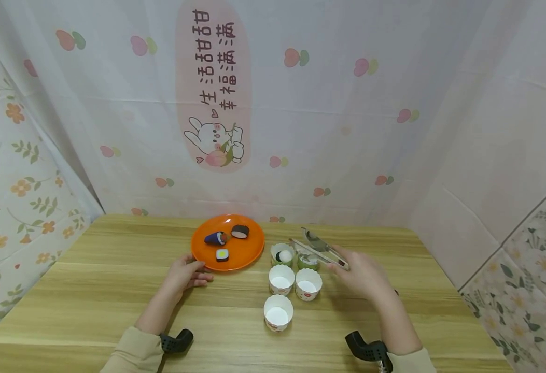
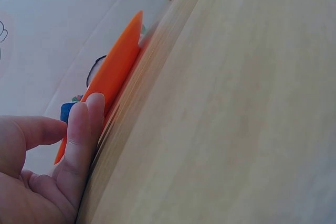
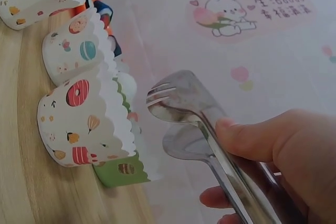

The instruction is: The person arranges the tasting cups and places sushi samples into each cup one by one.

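In the head view my right hand (image 1: 361,272) grips metal tongs (image 1: 326,251) above the green cups at the back; the right wrist view shows their two tips (image 3: 178,103) apart with nothing between them. My left hand (image 1: 186,280) holds the near-left rim of an orange plate (image 1: 249,254), thumb and fingers at its edge in the left wrist view. On the plate lie a blue cone-shaped piece (image 1: 215,238), a dark-wrapped piece (image 1: 240,231) and a small square piece with a yellow centre (image 1: 222,255). The back-left green cup (image 1: 282,261) contains a white ball and something black.
Right of the plate, a second green cup (image 1: 308,267) stands at the back beside the first. White patterned cups stand in front: one at left (image 1: 281,289), one at right (image 1: 307,293), and one nearest me (image 1: 278,324). A printed curtain (image 1: 338,129) hangs behind the wooden table (image 1: 226,342).
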`<state>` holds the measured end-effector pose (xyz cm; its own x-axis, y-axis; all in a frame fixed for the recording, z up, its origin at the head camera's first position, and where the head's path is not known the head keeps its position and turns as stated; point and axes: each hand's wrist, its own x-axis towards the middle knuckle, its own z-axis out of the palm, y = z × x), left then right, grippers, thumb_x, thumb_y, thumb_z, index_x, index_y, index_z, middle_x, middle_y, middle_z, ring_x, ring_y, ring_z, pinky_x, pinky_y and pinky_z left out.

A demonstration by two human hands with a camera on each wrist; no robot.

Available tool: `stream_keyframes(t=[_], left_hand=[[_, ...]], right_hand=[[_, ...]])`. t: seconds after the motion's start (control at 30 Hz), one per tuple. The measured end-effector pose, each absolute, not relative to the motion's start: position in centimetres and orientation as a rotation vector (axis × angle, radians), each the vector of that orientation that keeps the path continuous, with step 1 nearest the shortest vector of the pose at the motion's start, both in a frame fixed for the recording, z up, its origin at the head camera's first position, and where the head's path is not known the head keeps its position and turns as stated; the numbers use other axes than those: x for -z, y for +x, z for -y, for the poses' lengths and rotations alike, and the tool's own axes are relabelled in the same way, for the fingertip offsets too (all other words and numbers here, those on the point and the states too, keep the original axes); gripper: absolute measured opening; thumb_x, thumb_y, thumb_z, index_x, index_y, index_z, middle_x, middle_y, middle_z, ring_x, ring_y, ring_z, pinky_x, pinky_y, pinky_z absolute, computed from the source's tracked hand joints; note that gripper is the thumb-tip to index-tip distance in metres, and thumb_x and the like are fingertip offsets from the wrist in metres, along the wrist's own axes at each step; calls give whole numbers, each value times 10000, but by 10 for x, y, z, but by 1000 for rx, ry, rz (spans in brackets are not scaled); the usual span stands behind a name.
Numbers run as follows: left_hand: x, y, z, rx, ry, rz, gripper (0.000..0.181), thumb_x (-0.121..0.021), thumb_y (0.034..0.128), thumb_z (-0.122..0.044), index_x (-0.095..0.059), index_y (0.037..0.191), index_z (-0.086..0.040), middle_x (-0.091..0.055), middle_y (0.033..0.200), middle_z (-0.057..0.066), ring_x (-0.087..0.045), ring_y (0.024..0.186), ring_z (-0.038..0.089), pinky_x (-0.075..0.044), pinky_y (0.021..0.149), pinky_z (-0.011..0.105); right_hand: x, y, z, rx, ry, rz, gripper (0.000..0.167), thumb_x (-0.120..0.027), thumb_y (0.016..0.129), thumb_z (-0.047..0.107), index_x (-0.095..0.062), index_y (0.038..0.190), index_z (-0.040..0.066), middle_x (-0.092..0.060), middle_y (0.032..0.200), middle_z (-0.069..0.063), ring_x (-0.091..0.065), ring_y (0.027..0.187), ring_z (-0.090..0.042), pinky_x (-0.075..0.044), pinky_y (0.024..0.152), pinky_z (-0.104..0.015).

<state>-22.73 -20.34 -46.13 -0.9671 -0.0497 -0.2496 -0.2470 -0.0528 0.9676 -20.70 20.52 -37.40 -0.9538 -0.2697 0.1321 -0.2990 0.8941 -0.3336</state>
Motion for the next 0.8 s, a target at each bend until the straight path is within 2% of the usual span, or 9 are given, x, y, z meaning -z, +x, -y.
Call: stream_keyframes(t=[0.13,0.33,0.53,0.63,0.7,0.8], left_hand=[[461,-227,204,-2157,-319,-2068,451,-443,1000,-60,-281,1380,120,-659,867,137,-689,682,198,-572,625,293],[461,-227,203,-2155,-330,-2069,455,-445,999,-59,-277,1385,115,-658,876,145,-691,684,203,-572,624,293],[460,-227,203,-2159,-331,-2067,458,-440,999,-57,-273,1391,110,-658,876,146,-690,678,203,-572,619,294],[460,-227,203,-2161,-334,-2067,447,-443,998,-55,-287,1383,110,-657,869,145,-690,676,202,-572,619,294],[460,-227,203,-2160,-334,-2067,441,-446,996,-55,-294,1376,110,-657,866,145,-689,680,203,-572,623,296],[460,-227,203,-2159,-338,-2068,428,-448,997,-57,-307,1366,108,-657,863,143,-688,683,201,-573,629,297]], right_hand=[[373,-207,-200,-544,487,2953,634,-592,914,484,-508,1384,67,-592,1258,-182,-586,1088,-385,-515,746,-522],[371,-206,-191,-562,547,2921,574,-637,913,391,-527,1362,50,-595,1266,-152,-587,1100,-362,-501,815,-534],[371,-205,-179,-552,589,2915,554,-648,910,369,-538,1356,59,-595,1271,-135,-601,1083,-335,-524,733,-483],[371,-205,-173,-536,602,2911,547,-667,899,353,-548,1351,69,-607,1256,-120,-606,1078,-309,-523,756,-479],[371,-206,-168,-530,608,2915,545,-677,893,340,-549,1350,73,-639,1195,-104,-633,987,-260,-523,691,-438],[370,-206,-162,-510,620,2927,549,-688,886,335,-548,1352,81,-675,1036,-41,-608,744,-152,-467,534,-342]])
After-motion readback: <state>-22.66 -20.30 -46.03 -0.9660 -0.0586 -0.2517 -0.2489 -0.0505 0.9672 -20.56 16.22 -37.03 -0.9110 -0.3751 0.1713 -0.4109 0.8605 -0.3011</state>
